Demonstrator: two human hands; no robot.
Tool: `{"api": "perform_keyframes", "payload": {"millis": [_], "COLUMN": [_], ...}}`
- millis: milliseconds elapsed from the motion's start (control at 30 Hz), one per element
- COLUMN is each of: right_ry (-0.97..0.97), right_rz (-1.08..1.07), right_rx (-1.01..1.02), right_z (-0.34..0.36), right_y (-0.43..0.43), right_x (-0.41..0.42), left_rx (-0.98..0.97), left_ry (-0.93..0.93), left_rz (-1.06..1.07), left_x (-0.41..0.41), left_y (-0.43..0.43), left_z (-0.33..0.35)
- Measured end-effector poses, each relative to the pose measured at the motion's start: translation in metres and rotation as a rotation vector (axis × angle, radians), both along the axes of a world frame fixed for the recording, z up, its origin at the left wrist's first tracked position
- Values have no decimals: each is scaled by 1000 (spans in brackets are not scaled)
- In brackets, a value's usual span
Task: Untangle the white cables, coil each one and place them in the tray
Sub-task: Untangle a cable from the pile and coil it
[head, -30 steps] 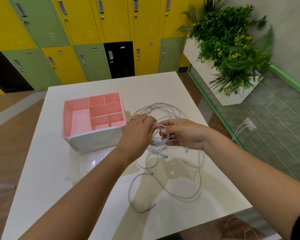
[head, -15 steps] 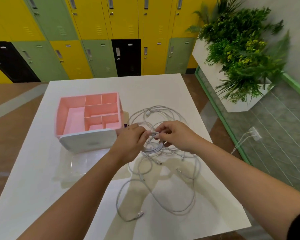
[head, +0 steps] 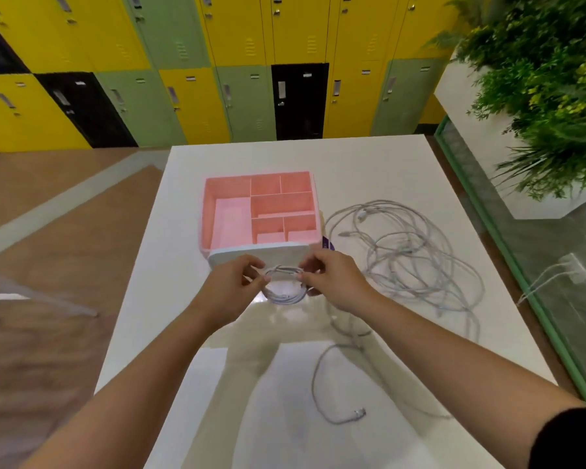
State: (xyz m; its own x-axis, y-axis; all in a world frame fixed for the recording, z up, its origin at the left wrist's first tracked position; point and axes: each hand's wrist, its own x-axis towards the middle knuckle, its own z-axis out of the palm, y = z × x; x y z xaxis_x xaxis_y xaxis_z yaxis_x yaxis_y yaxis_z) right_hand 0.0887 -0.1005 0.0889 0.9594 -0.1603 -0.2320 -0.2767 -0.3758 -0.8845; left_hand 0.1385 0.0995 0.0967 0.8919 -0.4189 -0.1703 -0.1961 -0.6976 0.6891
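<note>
A: Left hand (head: pixel 232 286) and right hand (head: pixel 332 280) each pinch the coiled cable (head: pixel 282 288), held just before the pink tray (head: pixel 207 211).

B: Risk?

A: A loosened grip would let it spring open. The tangled cables (head: pixel 410 252) wait on the worktop (head: pixel 369 164), right.

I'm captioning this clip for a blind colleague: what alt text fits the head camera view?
Two bare hands, left hand and right hand, hold a small coiled white cable in front of an empty pink divided tray on a white table. Tangled white cables lie right of the tray.
</note>
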Motion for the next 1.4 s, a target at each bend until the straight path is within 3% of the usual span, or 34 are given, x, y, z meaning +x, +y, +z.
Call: {"api": "perform_keyframes", "payload": {"millis": [200,433,767,1400], "right_ry": [25,67,68,44], "right_rz": [-46,-95,-140,-57], "right_rx": [-29,-95,-159,-253], "right_z": [-32,-59,-78,-84], "right_y": [55,87,104,97], "right_x": [15,30,41,41], "left_rx": [128,429,377,405], "left_ry": [6,-183,-74,-78], "left_rz": [-85,-125,-64,-113], "left_x": [14,22,23,25], "left_y": [47,70,77,78], "left_z": [-18,-40,-53,-62]}}
